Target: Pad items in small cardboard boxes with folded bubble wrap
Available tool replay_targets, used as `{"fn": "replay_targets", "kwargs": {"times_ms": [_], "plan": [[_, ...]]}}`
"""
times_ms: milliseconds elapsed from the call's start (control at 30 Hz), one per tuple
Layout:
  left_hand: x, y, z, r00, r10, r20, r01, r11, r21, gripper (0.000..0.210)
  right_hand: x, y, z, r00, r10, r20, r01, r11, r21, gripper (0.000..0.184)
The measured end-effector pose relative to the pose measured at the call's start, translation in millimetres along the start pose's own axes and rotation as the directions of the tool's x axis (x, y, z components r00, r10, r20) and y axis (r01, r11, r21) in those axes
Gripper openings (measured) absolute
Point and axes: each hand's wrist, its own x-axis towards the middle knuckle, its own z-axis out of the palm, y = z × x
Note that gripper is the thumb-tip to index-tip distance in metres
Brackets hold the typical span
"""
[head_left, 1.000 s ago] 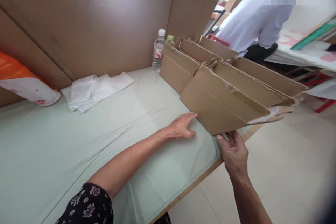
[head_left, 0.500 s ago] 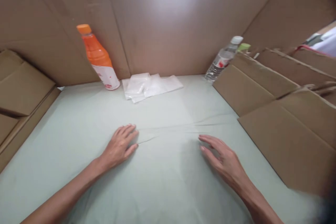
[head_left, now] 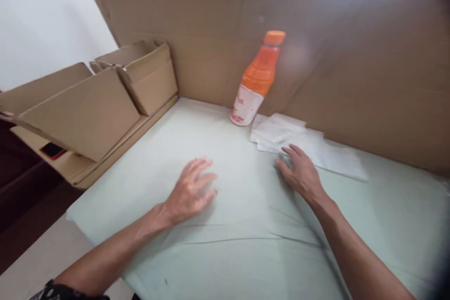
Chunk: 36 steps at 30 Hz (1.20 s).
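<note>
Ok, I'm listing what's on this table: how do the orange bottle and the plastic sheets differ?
The orange bottle stands; the plastic sheets lie flat. The bottle is orange with a white label, the sheets whitish and translucent. Both rest on the table by the cardboard wall.

The sheets (head_left: 281, 131) are whitish, tabletop (head_left: 239, 272) pale green, bottle (head_left: 259, 75) orange.

Cartons (head_left: 84, 112) at left of table (head_left: 228, 267), bottle (head_left: 258, 79) at back, pouches (head_left: 333, 157) right of bottle

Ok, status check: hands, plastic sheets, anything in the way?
Left hand open, empty, over the table. Right hand open, empty, at near edge of plastic sheets; contact unclear. Orange bottle at their left end, not blocking right hand.
</note>
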Motion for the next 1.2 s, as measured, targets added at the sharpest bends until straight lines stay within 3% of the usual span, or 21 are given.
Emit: {"fn": "replay_targets", "kwargs": {"times_ms": [100, 167, 267, 400, 500, 633, 733, 833, 900, 1000, 1100, 1200], "plan": [[37.0, -48.5, -70.6, 0.950, -0.080, -0.301, 0.139, 0.974, 0.178, 0.036, -44.9, -0.5, 3.7, 0.998, 0.001, -0.070, -0.005, 0.999, -0.047, 0.044], [71.2, -82.4, -118.0, 0.911, -0.117, -0.396, 0.226, 0.944, 0.240, 0.049, -70.1, -3.6, 7.0, 0.997, 0.005, -0.078, -0.010, 0.998, -0.063, 0.042], [124.2, -120.8, -170.0, 0.877, -0.190, -0.441, 0.350, 0.881, 0.317, 0.065, -85.7, -10.6, 12.0, 0.994, 0.006, -0.107, -0.014, 0.997, -0.079, 0.045], [171.0, -140.4, -198.6, 0.845, -0.354, -0.402, 0.494, 0.805, 0.329, 0.064, -81.7, -13.9, 14.3, 0.990, -0.023, -0.138, 0.008, 0.994, -0.110, 0.044], [184.9, -134.8, -199.6, 0.846, -0.415, -0.335, 0.514, 0.801, 0.307, 0.045, -79.9, -13.1, 14.9, 0.984, -0.027, -0.177, 0.008, 0.994, -0.107, 0.039], [174.0, -102.8, -184.9, 0.911, -0.341, -0.234, 0.406, 0.844, 0.351, 0.042, -81.8, -13.3, 15.1, 0.978, -0.018, -0.207, 0.004, 0.998, -0.069, 0.036], [136.1, -67.9, -164.4, 0.954, -0.249, -0.168, 0.294, 0.889, 0.352, 0.040, -83.5, -16.5, 12.5, 0.978, -0.012, -0.207, 0.005, 0.999, -0.035, 0.035], [80.9, -29.6, -142.8, 0.986, -0.081, -0.143, 0.112, 0.968, 0.226, 0.031, -84.8, -22.2, 8.2, 0.976, 0.007, -0.217, -0.008, 1.000, -0.005, 0.033], [45.8, -3.7, -132.8, 0.991, 0.056, -0.120, -0.037, 0.987, 0.156, 0.024, -84.8, -25.8, 4.8, 0.973, 0.024, -0.230, -0.018, 0.999, 0.030, 0.033], [8.0, 30.3, -127.9, 0.978, 0.194, -0.079, -0.185, 0.976, 0.113, 0.030, -83.8, -28.7, -3.5, 0.971, 0.072, -0.229, -0.044, 0.991, 0.128, 0.032], [-15.6, 48.8, -128.4, 0.972, 0.201, -0.122, -0.188, 0.976, 0.109, 0.043, -87.5, -30.3, -20.1, 0.976, 0.125, -0.177, -0.066, 0.949, 0.307, 0.033], [-38.3, 44.1, -119.9, 0.941, 0.059, -0.334, -0.046, 0.998, 0.046, 0.063, -103.4, -37.1, -43.6, 0.989, 0.148, -0.015, -0.121, 0.859, 0.498, 0.037]]}}
